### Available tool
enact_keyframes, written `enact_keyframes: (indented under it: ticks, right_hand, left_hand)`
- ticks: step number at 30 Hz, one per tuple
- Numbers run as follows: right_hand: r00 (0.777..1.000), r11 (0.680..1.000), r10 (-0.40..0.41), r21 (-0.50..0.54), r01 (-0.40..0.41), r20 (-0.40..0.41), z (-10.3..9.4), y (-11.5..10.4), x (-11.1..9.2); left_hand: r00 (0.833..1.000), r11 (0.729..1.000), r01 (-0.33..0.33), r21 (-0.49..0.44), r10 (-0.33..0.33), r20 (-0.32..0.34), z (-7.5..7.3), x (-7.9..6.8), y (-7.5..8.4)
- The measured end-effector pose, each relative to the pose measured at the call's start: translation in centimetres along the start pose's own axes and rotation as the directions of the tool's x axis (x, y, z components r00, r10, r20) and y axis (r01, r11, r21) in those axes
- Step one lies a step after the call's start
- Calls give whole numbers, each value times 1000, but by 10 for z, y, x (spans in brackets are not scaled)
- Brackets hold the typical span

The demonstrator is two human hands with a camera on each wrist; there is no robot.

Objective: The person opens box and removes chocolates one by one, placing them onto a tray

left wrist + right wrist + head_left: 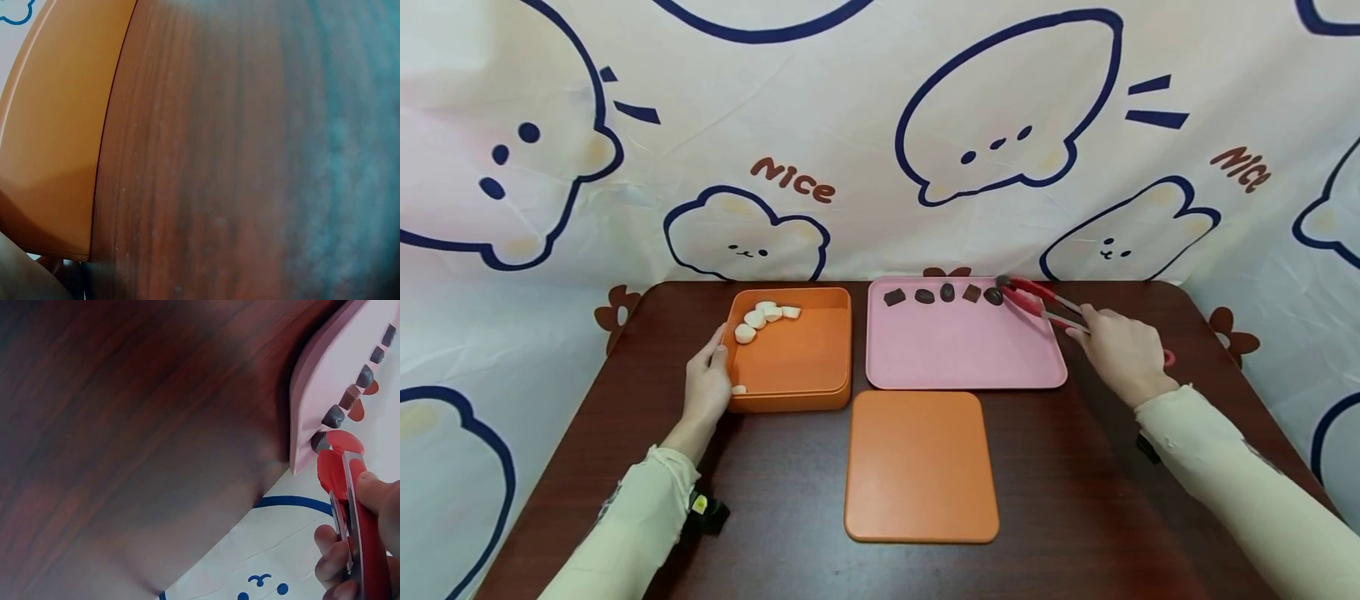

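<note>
My right hand (1122, 354) holds a pair of red-tipped metal tongs (1026, 302), thumb and fingers round the handles in the right wrist view. Between the tongs' tips, at the far right corner of a pink tray (962, 354), is a dark chocolate-like piece (319, 442). Several more dark pieces (947, 292) line the tray's far edge. On the left, my left hand (706, 383) grips the side wall of an orange box (790, 402), thumb at the rim. Inside the box, several white marshmallow-like pieces (755, 319) lie along the far left, with another small one at the near left corner.
A flat orange lid (921, 467) lies on the dark wooden table (775, 500), just in front of the tray and box. Behind the table hangs a white cloth (865, 125) with cartoon drawings, which also runs along both sides.
</note>
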State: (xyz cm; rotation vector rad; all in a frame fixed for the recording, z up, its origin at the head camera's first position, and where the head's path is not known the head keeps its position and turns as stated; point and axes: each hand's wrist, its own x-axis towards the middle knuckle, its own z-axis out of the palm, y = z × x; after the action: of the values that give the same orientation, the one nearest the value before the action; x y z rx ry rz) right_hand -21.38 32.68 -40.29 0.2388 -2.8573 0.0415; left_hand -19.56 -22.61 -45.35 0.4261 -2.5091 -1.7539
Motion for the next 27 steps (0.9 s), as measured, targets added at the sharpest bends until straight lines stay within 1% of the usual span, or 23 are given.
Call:
enact_keyframes:
  ticks: [5, 10, 14, 16, 18, 21, 24, 27]
  right_hand:
    - [1000, 999, -14, -36, 14, -9, 2, 0, 2]
    - [1000, 998, -11, -56, 12, 14, 2, 0, 6]
    - [998, 999, 13, -35, -11, 67, -2, 1, 9]
    - [991, 998, 54, 8, -56, 125, -7, 2, 10]
    - [975, 990, 101, 77, -118, 198, -12, 4, 9]
    - [939, 958, 142, 195, -210, 312, -21, 7, 9]
    - [903, 922, 134, 283, -265, 408, -26, 9, 9]
    - [878, 906, 129, 306, -294, 462, -28, 10, 9]
  left_hand:
    - [1000, 1000, -9, 4, 9, 3, 1, 0, -1]
    - [1000, 1000, -11, 11, 11, 7, 1, 0, -1]
    - [1000, 1000, -5, 8, 5, 9, 0, 0, 0]
    - [1000, 1000, -2, 3, 2, 10, 0, 0, 0]
    - [1000, 1000, -3, 1, 3, 10, 1, 0, 1]
    - [1000, 1000, -8, 4, 8, 9, 1, 0, 2]
    - [1000, 1000, -9, 10, 9, 7, 0, 0, 1]
    - [1000, 1000, -1, 15, 1, 8, 0, 0, 0]
